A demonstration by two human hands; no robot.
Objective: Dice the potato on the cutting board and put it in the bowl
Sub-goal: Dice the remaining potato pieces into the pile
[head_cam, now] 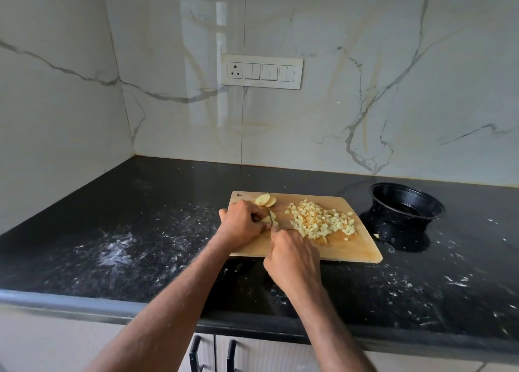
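potato piece (270, 220) on the cutting board (280, 248) is mid-dice: left hand (243, 224) curls over it, right hand (292, 259) grips the knife (271, 215). diced heap (323, 220) and uncut slices (265, 200) wait; next, finish cutting, then carry dice to the bowl (407, 203) beside the board

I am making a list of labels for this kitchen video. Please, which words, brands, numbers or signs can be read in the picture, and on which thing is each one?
None can be read.
The switch panel on the wall shows a socket and switches, no legible marking.
The cutting board, the black bowl and the knife in the right hand show no print.
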